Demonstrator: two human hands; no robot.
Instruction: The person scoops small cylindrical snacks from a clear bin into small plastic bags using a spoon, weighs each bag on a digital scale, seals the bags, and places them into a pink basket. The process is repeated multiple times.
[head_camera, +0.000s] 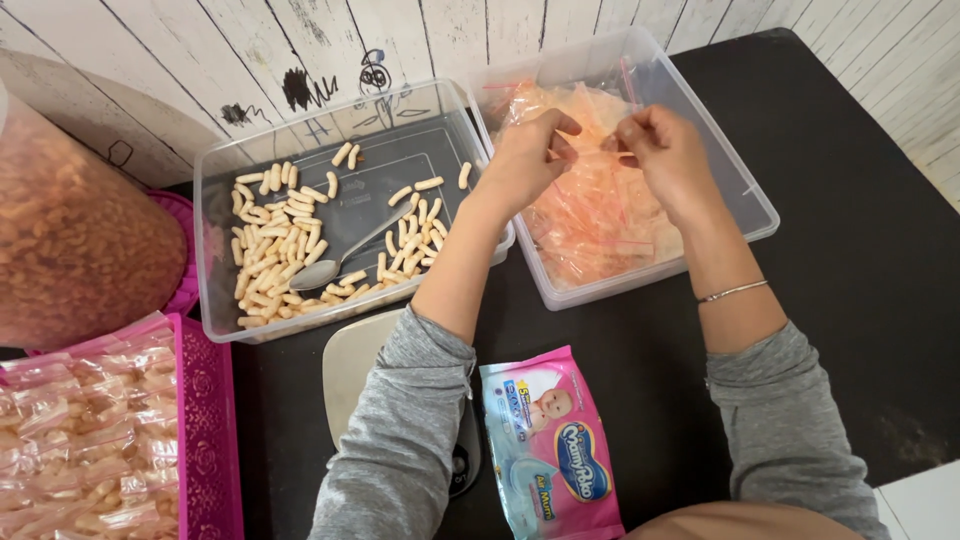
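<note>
Pinching a small clear pink-tinted bag (590, 148), both hands sit over the right-hand clear tub (752, 205). Left hand (528, 155) has thumb and fingers closed on the bag's left edge; right hand (665, 150) has fingertips closed on its right edge. The bag spans the short gap between the 2 grips, held just above the pile of empty bags (600, 225) filling that tub.

Left of the left hand's grip, touching the first tub, a second clear tub (215, 260) holds pale puffed snack sticks (275, 255) and a metal spoon (345, 258). Below the grip, toward the person, a kitchen scale (350, 365) lies under the left forearm, with a pink wet-wipes pack (550, 445) just beside it. Far left of the grip: a big clear container of snacks (70, 240), and a pink basket (205, 430) with filled bags (85, 440). Thin bracelet (732, 291) on the right wrist. All on a black table (860, 250).
</note>
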